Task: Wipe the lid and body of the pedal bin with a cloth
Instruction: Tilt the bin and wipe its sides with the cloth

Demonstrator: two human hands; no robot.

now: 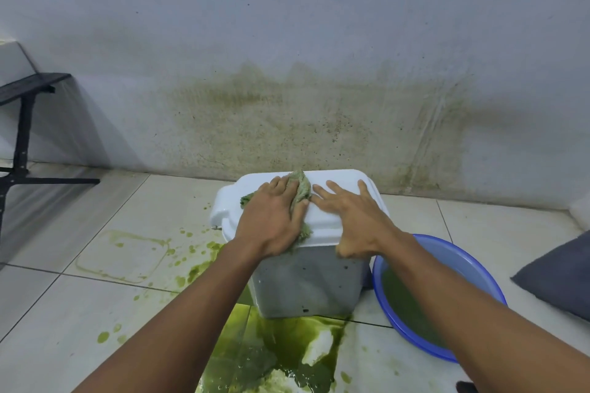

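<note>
Over wet tiles (95, 297), flat left hand (271, 220) presses cloth (301, 188) onto lid (335, 220).

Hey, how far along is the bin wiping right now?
Done: the bare parts of the lid look white. In hand: the left hand presses the green-stained cloth on the lid while the right hand lies flat beside it. Left: the bin body shows dark specks, with a green puddle at its base.

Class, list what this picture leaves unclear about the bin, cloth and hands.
- Cloth: head view, mostly hidden under the left hand.
- Bin pedal: nowhere visible; far sides hidden by the bin itself.
- Right hand thumb: blurred at the lid edge.
- Basin: partly covered by the right forearm.
</note>
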